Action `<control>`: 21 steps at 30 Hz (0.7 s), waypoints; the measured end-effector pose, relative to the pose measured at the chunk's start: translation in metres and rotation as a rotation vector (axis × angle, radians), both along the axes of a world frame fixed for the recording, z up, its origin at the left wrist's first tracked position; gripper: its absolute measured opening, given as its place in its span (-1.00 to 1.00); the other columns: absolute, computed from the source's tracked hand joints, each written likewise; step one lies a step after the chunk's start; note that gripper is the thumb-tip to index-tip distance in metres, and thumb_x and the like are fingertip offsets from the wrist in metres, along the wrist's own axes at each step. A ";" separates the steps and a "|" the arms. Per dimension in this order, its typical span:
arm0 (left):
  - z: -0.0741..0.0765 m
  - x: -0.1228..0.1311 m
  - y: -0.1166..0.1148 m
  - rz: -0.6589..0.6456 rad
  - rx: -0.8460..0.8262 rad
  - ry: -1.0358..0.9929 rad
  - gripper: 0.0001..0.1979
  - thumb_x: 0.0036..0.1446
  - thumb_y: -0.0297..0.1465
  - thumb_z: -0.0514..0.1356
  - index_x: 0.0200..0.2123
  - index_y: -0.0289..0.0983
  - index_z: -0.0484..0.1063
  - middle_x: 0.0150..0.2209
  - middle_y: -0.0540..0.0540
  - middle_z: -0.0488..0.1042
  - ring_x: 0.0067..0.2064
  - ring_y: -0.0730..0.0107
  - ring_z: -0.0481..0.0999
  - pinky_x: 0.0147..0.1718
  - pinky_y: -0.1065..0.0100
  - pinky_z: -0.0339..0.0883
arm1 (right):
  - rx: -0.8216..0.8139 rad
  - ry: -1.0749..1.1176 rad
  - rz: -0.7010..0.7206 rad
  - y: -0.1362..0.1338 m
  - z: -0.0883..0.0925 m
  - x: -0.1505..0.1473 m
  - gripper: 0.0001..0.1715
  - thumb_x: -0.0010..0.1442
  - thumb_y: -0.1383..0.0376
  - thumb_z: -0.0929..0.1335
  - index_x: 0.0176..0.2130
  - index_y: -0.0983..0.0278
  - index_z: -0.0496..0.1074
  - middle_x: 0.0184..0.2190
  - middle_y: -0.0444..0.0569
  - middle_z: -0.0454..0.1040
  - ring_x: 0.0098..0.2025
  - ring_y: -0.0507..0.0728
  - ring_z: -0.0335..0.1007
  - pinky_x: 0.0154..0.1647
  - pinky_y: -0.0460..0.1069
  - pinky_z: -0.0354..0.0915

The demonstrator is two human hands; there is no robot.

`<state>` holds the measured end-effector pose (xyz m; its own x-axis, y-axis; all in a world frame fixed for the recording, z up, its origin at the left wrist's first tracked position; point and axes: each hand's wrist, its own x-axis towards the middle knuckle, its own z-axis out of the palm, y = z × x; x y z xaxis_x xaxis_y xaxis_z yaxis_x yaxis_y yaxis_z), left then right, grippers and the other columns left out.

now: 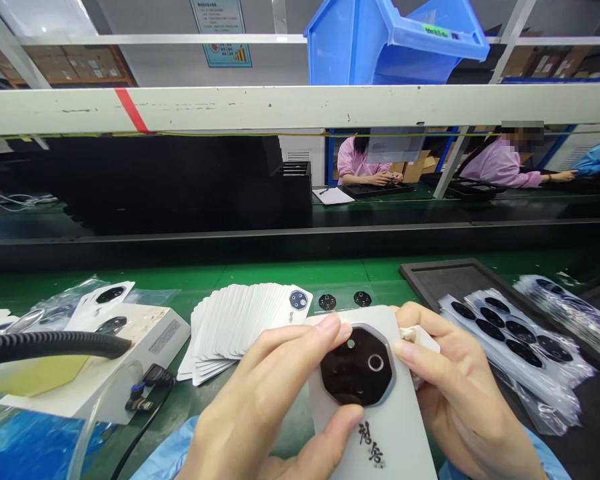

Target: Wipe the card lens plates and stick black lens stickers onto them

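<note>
A white flat panel [340, 430] with dark Korean lettering stands tilted up in front of me. On its upper part sits a shiny dark octagonal lens plate [357, 373] with a ring and a small dot. My left hand [260, 393] grips the panel, its fingers at the plate's upper left edge and its thumb at the lower edge. At the panel's right edge my right hand [465, 387] is closed on a crumpled white cloth [423, 339]. Behind lies a fanned stack of white cards [235, 320]; its end card shows a dark octagonal camera print.
Two small black octagonal pieces [327, 302] lie behind the panel. A black tray [430, 277] and bagged dark lens plates [515, 327] are right. Left are a white box [155, 340], black hose [55, 350] and cable. Two people in pink sit across; a blue bin [350, 47] hangs overhead.
</note>
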<state>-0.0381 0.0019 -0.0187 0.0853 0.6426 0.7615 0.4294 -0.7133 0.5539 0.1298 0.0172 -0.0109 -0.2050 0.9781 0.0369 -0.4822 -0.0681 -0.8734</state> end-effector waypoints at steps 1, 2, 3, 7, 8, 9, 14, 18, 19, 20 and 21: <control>0.000 -0.002 0.001 -0.011 0.017 0.022 -0.20 -0.05 -0.61 0.30 0.23 -0.04 0.14 -0.03 0.04 0.50 -0.10 0.33 0.54 -0.01 0.30 0.44 | -0.001 -0.004 -0.003 0.000 0.000 0.000 -0.75 0.13 0.22 0.39 -0.48 0.27 0.30 -0.57 -0.19 0.16 -0.54 -0.07 0.04 -0.60 -0.17 0.05; 0.000 -0.004 0.002 -0.024 0.038 0.048 -0.18 -0.06 -0.62 0.31 0.24 -0.05 0.13 -0.04 0.03 0.50 -0.11 0.32 0.55 -0.03 0.29 0.46 | 0.001 -0.009 -0.005 0.000 0.000 0.000 -0.74 0.13 0.21 0.39 -0.48 0.27 0.29 -0.56 -0.19 0.15 -0.54 -0.06 0.04 -0.60 -0.17 0.05; 0.000 -0.006 0.002 -0.035 0.056 0.071 -0.16 -0.07 -0.64 0.31 0.24 -0.06 0.13 -0.04 0.02 0.51 -0.11 0.31 0.55 -0.04 0.29 0.47 | 0.009 -0.015 -0.005 0.000 0.000 0.000 -0.74 0.12 0.21 0.39 -0.49 0.27 0.29 -0.56 -0.19 0.15 -0.54 -0.06 0.03 -0.60 -0.17 0.05; 0.000 -0.007 0.001 -0.032 0.075 0.083 -0.16 -0.07 -0.67 0.30 0.25 -0.09 0.13 -0.03 0.03 0.50 -0.10 0.33 0.54 0.00 0.29 0.44 | 0.049 -0.055 -0.018 0.000 0.000 0.000 -0.73 0.12 0.19 0.38 -0.49 0.25 0.29 -0.54 -0.17 0.14 -0.51 -0.04 0.04 -0.59 -0.15 0.06; 0.000 -0.006 0.000 -0.027 0.068 0.078 -0.17 -0.06 -0.67 0.29 0.25 -0.09 0.13 -0.03 0.03 0.50 -0.09 0.34 0.54 0.02 0.29 0.42 | 0.058 -0.068 -0.026 0.001 0.000 0.001 -0.73 0.11 0.18 0.39 -0.49 0.25 0.29 -0.54 -0.17 0.15 -0.50 -0.03 0.05 -0.59 -0.15 0.05; 0.000 -0.006 -0.001 -0.022 0.060 0.072 -0.18 -0.05 -0.68 0.29 0.24 -0.09 0.14 -0.02 0.03 0.50 -0.08 0.35 0.53 0.04 0.29 0.41 | 0.067 -0.081 -0.032 0.001 -0.001 0.001 -0.73 0.11 0.19 0.38 -0.49 0.25 0.29 -0.54 -0.16 0.15 -0.50 -0.03 0.05 -0.59 -0.15 0.05; 0.001 -0.003 -0.001 -0.033 0.070 0.090 -0.18 -0.05 -0.71 0.27 0.24 -0.11 0.14 -0.01 0.05 0.49 -0.05 0.41 0.50 0.06 0.38 0.37 | 0.099 -0.121 -0.052 0.001 -0.002 0.002 -0.74 0.13 0.20 0.38 -0.49 0.26 0.30 -0.54 -0.17 0.16 -0.52 -0.04 0.06 -0.58 -0.14 0.04; 0.001 -0.004 0.000 -0.034 0.087 0.098 -0.18 -0.05 -0.71 0.26 0.25 -0.13 0.13 -0.01 0.05 0.49 -0.04 0.44 0.50 0.03 0.44 0.39 | 0.074 -0.115 -0.057 0.001 -0.002 0.001 -0.73 0.12 0.18 0.38 -0.49 0.25 0.29 -0.56 -0.18 0.14 -0.55 -0.05 0.04 -0.60 -0.13 0.02; 0.001 -0.004 0.000 -0.018 0.081 0.102 -0.19 -0.04 -0.71 0.25 0.25 -0.12 0.13 -0.01 0.05 0.49 -0.04 0.44 0.50 0.03 0.44 0.39 | 0.075 -0.115 -0.056 0.001 -0.002 0.001 -0.73 0.12 0.17 0.38 -0.49 0.25 0.29 -0.55 -0.17 0.15 -0.54 -0.04 0.04 -0.60 -0.13 0.03; 0.001 -0.004 -0.001 -0.002 0.076 0.113 -0.19 -0.04 -0.70 0.25 0.25 -0.10 0.12 -0.01 0.06 0.49 -0.05 0.44 0.50 0.02 0.43 0.40 | 0.080 -0.117 -0.057 0.001 -0.001 0.001 -0.73 0.13 0.18 0.38 -0.49 0.25 0.29 -0.55 -0.17 0.16 -0.54 -0.04 0.05 -0.59 -0.12 0.04; 0.001 -0.004 -0.001 0.017 0.072 0.133 -0.18 -0.03 -0.69 0.26 0.26 -0.09 0.11 -0.01 0.06 0.49 -0.05 0.43 0.50 0.02 0.41 0.40 | 0.086 -0.122 -0.061 0.001 -0.002 0.000 -0.73 0.13 0.18 0.37 -0.50 0.26 0.29 -0.55 -0.17 0.16 -0.53 -0.04 0.05 -0.57 -0.12 0.05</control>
<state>-0.0425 0.0009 -0.0178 0.1782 0.5889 0.7883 0.5077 -0.7413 0.4390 0.1301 0.0185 -0.0125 -0.1535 0.9831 0.0998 -0.3731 0.0359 -0.9271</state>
